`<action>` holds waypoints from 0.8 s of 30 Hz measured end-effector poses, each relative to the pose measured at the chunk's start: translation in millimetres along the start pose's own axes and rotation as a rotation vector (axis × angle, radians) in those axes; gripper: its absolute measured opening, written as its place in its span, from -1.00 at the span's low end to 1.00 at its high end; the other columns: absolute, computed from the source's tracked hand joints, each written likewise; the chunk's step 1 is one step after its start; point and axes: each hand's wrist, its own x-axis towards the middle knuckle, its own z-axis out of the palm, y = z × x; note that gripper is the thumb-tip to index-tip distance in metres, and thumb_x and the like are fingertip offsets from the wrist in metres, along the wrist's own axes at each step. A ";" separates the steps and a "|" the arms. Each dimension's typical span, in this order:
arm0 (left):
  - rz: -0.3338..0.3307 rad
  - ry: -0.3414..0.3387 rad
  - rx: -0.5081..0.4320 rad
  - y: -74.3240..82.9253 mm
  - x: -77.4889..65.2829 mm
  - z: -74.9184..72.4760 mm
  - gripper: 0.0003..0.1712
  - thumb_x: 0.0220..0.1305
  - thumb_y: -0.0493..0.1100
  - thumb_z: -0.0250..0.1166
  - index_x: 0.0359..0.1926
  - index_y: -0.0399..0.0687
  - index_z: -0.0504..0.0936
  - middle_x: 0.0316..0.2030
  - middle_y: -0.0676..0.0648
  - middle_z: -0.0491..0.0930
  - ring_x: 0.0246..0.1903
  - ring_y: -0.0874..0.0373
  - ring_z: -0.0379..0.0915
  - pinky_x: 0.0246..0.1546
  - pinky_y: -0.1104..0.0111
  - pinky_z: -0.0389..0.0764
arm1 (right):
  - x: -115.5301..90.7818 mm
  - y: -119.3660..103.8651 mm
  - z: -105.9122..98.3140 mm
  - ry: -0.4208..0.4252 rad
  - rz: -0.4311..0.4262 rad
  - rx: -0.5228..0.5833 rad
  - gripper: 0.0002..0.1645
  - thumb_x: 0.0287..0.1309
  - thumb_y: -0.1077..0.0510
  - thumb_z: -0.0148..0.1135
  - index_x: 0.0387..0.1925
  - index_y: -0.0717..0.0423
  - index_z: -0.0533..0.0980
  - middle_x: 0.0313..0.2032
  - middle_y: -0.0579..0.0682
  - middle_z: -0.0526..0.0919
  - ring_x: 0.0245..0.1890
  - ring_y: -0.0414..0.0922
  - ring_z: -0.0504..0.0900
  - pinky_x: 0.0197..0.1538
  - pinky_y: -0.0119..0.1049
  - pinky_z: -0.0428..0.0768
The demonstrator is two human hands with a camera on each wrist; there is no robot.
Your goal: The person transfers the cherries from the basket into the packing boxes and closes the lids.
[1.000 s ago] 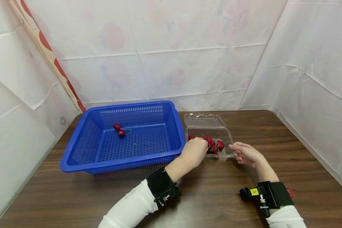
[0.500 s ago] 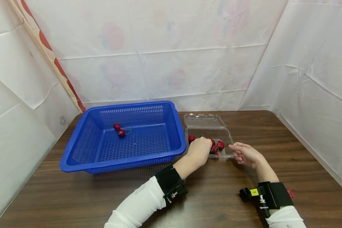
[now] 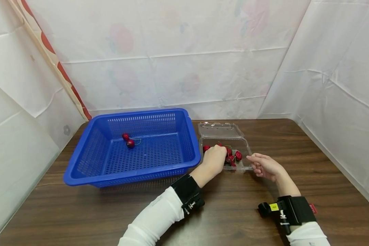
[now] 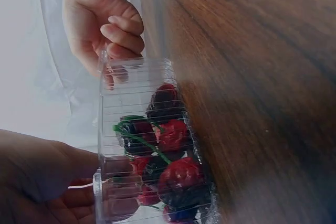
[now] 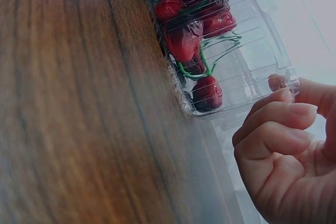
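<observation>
A clear plastic clamshell box stands on the table, its lid flipped back. Red cherries with green stems lie inside, such as one cherry by the right side. My left hand reaches over the front rim into the box, knuckles up and fingers down among the cherries. In the left wrist view its fingers show through the clear wall; I cannot tell whether they grip a cherry. My right hand pinches the box's front right corner between thumb and forefinger, the other fingers curled, as the right wrist view shows.
A blue plastic basket with perforated walls stands left of the box, close beside it. Two cherries lie on its floor. The brown wooden table is backed by white sheeting on three sides.
My left hand shifted right over the cherries, then slightly back left, staying within the box. The cherries about its fingers have moved a little. My right hand keeps its hold on the corner.
</observation>
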 end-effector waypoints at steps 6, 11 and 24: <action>-0.025 -0.013 0.007 -1.2 3.6 3.8 -0.73 0.10 -0.35 0.17 -0.68 0.00 0.54 -0.47 -0.05 0.61 -0.47 0.14 0.53 -0.59 0.32 0.52 | -0.3 -0.5 0.3 0.003 0.001 -0.004 -0.74 0.25 0.03 -0.05 -0.52 0.02 0.25 -0.62 -0.10 0.27 -0.70 -0.27 0.19 -0.59 -0.43 0.24; -0.044 -0.036 0.007 -2.4 4.9 6.9 -0.68 0.12 -0.33 0.16 -0.72 0.02 0.48 -0.49 -0.03 0.60 -0.47 0.14 0.53 -0.59 0.32 0.52 | -0.1 -0.8 0.6 0.003 0.002 -0.003 -0.73 0.26 0.03 -0.05 -0.52 0.03 0.25 -0.62 -0.10 0.27 -0.70 -0.28 0.19 -0.60 -0.44 0.24; -0.043 -0.079 0.008 -1.0 0.1 1.4 -0.88 0.14 -0.18 0.19 -0.47 -0.03 0.64 -0.42 -0.02 0.61 -0.44 0.14 0.53 -0.55 0.31 0.53 | -0.9 -1.5 0.3 0.001 0.002 -0.011 -0.73 0.25 0.03 -0.05 -0.52 0.03 0.25 -0.62 -0.10 0.27 -0.70 -0.27 0.20 -0.59 -0.43 0.23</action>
